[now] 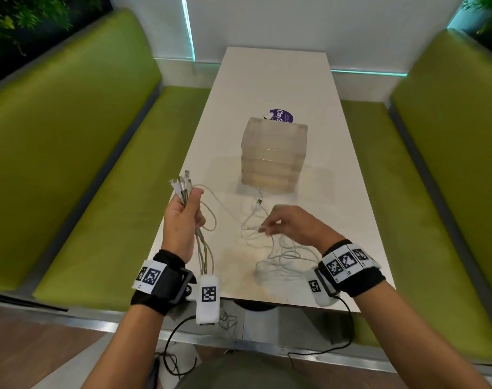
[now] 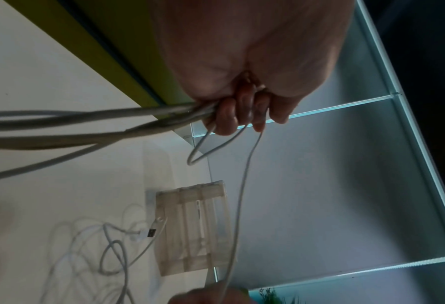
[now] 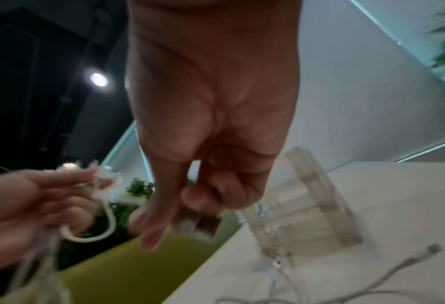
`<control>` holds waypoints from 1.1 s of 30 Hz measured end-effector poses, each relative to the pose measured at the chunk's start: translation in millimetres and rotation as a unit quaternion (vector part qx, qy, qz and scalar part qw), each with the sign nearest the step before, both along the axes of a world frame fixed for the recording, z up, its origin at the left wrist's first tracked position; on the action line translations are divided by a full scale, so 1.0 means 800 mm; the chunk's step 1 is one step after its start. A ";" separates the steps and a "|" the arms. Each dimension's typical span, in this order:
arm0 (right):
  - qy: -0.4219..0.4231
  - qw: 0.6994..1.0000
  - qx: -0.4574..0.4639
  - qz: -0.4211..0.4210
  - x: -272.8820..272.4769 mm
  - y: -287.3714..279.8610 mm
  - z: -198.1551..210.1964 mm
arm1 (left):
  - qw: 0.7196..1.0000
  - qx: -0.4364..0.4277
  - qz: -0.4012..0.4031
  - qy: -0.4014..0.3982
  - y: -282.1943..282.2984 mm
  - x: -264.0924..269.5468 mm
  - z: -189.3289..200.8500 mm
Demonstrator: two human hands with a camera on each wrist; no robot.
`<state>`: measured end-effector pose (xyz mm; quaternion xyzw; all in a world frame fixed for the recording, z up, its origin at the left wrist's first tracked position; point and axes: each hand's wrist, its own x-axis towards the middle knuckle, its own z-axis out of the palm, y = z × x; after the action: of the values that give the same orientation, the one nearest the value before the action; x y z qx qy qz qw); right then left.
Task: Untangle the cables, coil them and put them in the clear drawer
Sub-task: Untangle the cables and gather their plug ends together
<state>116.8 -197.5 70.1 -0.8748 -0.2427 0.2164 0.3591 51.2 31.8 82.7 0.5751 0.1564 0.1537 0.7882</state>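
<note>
My left hand (image 1: 189,204) is raised over the table's left edge and grips a bundle of white cables (image 1: 204,248), their plugs (image 1: 183,182) sticking up above the fist. In the left wrist view the fingers (image 2: 229,117) curl round that bundle (image 2: 86,125). My right hand (image 1: 267,227) hovers low over the loose tangle of white cables (image 1: 281,256) and pinches one thin strand, which runs up to the left hand (image 2: 242,185). The clear drawer unit (image 1: 273,155) stands mid-table, drawers closed. A USB plug (image 1: 259,201) lies just in front of it. The right wrist view is blurred.
The narrow white table (image 1: 270,80) runs away from me between two green benches (image 1: 71,164) (image 1: 435,178). A purple round sticker (image 1: 281,115) lies behind the drawer unit. Some cable loops (image 1: 228,318) hang below the table's near edge.
</note>
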 end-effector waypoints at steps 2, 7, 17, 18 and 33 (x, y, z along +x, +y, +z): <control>0.080 0.994 -0.015 0.067 -0.024 0.009 0.010 | 1.000 0.006 -0.001 -0.001 -0.005 0.000 0.000; 0.136 0.980 -0.053 0.131 -0.064 0.027 -0.019 | 1.000 0.018 -0.017 0.010 -0.015 0.001 -0.004; 0.179 0.972 -0.103 0.111 -0.114 0.031 -0.085 | 0.995 0.035 -0.086 0.025 -0.024 -0.011 -0.011; 0.193 0.969 -0.106 0.115 -0.119 0.031 -0.090 | 0.995 0.031 -0.087 0.025 -0.022 -0.012 -0.010; 0.105 0.989 0.022 -0.100 -0.075 0.026 -0.033 | 0.992 -0.030 -0.121 0.031 -0.029 -0.015 -0.009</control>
<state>56.4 -176.6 43.5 -0.8590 -0.1198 0.2643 0.4219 38.9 8.2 75.7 0.5704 0.1144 0.0350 0.8126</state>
